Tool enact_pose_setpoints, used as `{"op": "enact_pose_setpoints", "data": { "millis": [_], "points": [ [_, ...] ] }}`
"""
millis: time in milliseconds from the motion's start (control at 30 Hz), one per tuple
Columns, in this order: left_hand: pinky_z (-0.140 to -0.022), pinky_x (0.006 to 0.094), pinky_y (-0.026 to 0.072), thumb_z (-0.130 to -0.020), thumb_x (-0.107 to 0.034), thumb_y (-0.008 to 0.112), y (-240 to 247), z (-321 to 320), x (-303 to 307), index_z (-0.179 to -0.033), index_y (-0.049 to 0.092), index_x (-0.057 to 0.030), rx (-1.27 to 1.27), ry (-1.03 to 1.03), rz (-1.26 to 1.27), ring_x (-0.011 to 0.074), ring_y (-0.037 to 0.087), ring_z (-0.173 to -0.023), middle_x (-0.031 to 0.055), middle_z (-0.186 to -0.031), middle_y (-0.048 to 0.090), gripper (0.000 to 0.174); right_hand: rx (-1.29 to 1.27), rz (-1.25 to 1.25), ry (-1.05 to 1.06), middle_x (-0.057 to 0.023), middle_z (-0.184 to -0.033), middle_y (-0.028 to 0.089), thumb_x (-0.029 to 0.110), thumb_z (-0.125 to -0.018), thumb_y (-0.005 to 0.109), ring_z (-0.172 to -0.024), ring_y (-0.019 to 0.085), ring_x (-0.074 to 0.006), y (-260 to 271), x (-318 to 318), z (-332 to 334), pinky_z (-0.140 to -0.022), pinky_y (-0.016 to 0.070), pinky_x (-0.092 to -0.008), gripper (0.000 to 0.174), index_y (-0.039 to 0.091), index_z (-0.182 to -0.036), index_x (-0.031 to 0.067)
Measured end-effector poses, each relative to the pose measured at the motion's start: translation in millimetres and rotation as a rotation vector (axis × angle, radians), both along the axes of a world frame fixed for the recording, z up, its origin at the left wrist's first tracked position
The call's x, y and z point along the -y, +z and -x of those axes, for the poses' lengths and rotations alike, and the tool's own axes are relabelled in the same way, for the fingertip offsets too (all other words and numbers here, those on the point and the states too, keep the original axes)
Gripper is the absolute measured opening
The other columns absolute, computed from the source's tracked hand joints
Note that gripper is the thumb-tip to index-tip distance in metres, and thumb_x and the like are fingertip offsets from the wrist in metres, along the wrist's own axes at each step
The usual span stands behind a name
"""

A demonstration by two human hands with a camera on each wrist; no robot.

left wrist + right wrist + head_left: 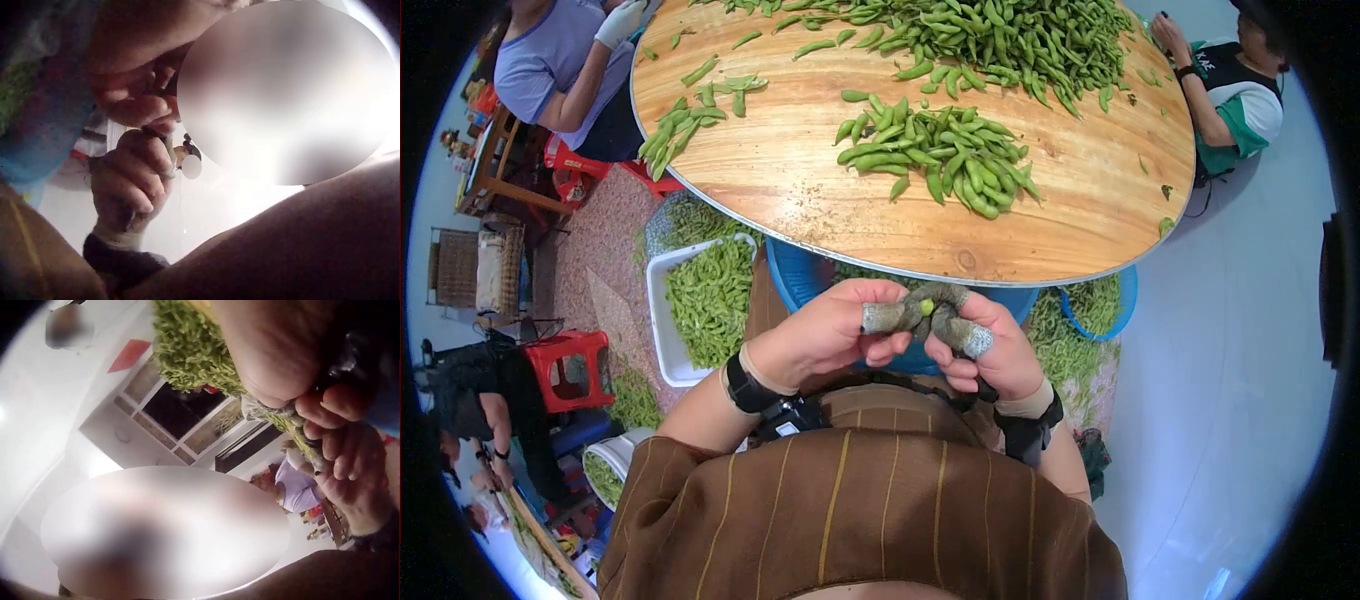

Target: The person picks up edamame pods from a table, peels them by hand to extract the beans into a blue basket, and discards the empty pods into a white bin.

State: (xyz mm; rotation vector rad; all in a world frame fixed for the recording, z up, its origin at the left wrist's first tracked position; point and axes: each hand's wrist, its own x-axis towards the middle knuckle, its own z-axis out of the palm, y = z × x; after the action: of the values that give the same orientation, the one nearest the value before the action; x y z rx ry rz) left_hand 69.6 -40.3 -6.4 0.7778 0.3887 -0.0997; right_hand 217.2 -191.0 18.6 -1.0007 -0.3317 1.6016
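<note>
Over the lap, just off the table's near edge, my two hands meet fingertip to fingertip in the head view. A small green soybean pod (pixel 927 308) shows between them, mostly covered by fingers. My left hand (pixel 847 322) pinches it from one side and my right hand (pixel 990 350) from the other. Grey, worn coverings wrap the thumbs and some fingers. In the left wrist view the right hand (pixel 134 172) has its fingers curled, below the left hand (pixel 134 103). The right wrist view shows both sets of fingers close together.
A wooden table (pixel 800 215) bears a small pile of pods (pixel 940 150) and a larger heap (pixel 1010 45) behind it. Below stand a blue basin (pixel 790 270), a white tub (pixel 662 335) of pods and a blue basket (pixel 1128 300). People sit at both far sides.
</note>
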Motion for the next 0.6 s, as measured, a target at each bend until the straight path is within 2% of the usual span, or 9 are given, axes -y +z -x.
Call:
{"op": "enact_pose_setpoints", "data": {
  "millis": [33,100,167,200,267,300,367,500,600],
  "points": [
    [-0.052,0.0202,0.0388,-0.093,-0.016,0.053,-3,2,-2,-0.088,0.058,-0.0048,0.006,-0.036,0.111,0.0068,0.049,-0.057,0.0015,-0.074,0.06,0.013,-0.147,-0.001,0.025,0.0012,-0.073,0.054,0.012,-0.095,0.046,-0.049,0.041,-0.0041,0,1,0,-0.042,0.034,-0.0174,0.024,0.053,-0.118,0.0071],
    [-0.051,0.0212,0.0392,-0.092,-0.016,0.055,-9,2,-2,-0.088,0.058,-0.0041,0.011,-0.076,0.222,0.0075,0.05,-0.057,0.0016,-0.074,0.061,0.013,-0.133,0.017,0.012,0.0011,-0.074,0.055,0.011,-0.095,0.046,-0.049,0.042,-0.0042,-2,2,2,-0.042,0.0343,-0.0177,0.024,0.053,-0.117,0.0068],
    [-0.051,0.0267,0.0419,-0.087,-0.012,0.062,-14,2,2,-0.092,0.061,-0.0019,-0.017,-0.077,-0.566,0.0132,0.054,-0.055,0.0059,-0.074,0.062,0.011,-0.119,0.035,0.0,0.001,-0.074,0.055,0.01,-0.095,0.045,-0.05,0.043,-0.0042,-6,2,5,-0.042,0.0345,-0.018,0.023,0.053,-0.117,0.0065],
    [-0.051,0.0267,0.0419,-0.087,-0.012,0.062,-12,3,4,-0.092,0.061,-0.0019,-0.018,-0.076,-0.566,0.0132,0.054,-0.055,0.0059,-0.074,0.062,0.011,-0.022,0.06,0.005,0.0006,-0.075,0.056,0.009,-0.095,0.044,-0.051,0.044,-0.0045,-9,1,6,-0.042,0.0355,-0.0182,0.024,0.053,-0.117,0.0068],
    [-0.052,0.0335,0.0452,-0.075,-0.005,0.067,-5,2,8,-0.088,0.06,-0.0006,0.081,0.044,-1.431,0.0212,0.058,-0.059,0.0103,-0.071,0.06,0.016,0.069,0.082,0.01,0.0003,-0.076,0.057,0.008,-0.094,0.044,-0.052,0.046,-0.0048,-14,1,8,-0.042,0.0365,-0.0184,0.025,0.052,-0.118,0.007],
    [-0.052,0.0335,0.0452,-0.075,-0.005,0.067,-6,2,10,-0.088,0.06,-0.0006,0.079,0.041,-1.432,0.0212,0.058,-0.059,0.0103,-0.071,0.06,0.016,0.117,0.063,0.026,0.0,-0.077,0.058,0.007,-0.093,0.043,-0.052,0.047,-0.0048,-16,1,8,-0.042,0.0379,-0.0183,0.025,0.053,-0.117,0.007],
    [-0.056,0.0389,0.0475,-0.067,-0.001,0.062,-7,1,14,-0.081,0.055,-0.0024,0.117,0.12,-1.788,0.0326,0.058,-0.063,0.015,-0.069,0.055,0.016,0.165,0.042,0.038,-0.0002,-0.077,0.058,0.006,-0.093,0.043,-0.053,0.048,-0.0049,-15,1,7,-0.043,0.0392,-0.0182,0.025,0.053,-0.116,0.0069],
    [-0.056,0.04,0.0477,-0.067,0.0,0.06,-2,0,20,-0.08,0.055,-0.0036,0.102,0.123,-1.894,0.0319,0.058,-0.064,0.0131,-0.067,0.052,0.015,0.222,0.034,0.005,-0.0001,-0.077,0.058,0.005,-0.092,0.043,-0.053,0.049,-0.0041,-14,2,7,-0.043,0.0407,-0.0175,0.022,0.053,-0.112,0.006],
    [-0.056,0.04,0.0478,-0.07,-0.001,0.061,-7,1,21,-0.082,0.056,-0.002,0.122,0.105,-1.885,0.0329,0.057,-0.064,0.0156,-0.072,0.055,0.013,0.211,0.052,-0.009,0.0001,-0.076,0.058,0.006,-0.093,0.045,-0.053,0.048,-0.0038,-18,4,6,-0.043,0.0403,-0.0174,0.02,0.054,-0.11,0.0056]
  ]
}}
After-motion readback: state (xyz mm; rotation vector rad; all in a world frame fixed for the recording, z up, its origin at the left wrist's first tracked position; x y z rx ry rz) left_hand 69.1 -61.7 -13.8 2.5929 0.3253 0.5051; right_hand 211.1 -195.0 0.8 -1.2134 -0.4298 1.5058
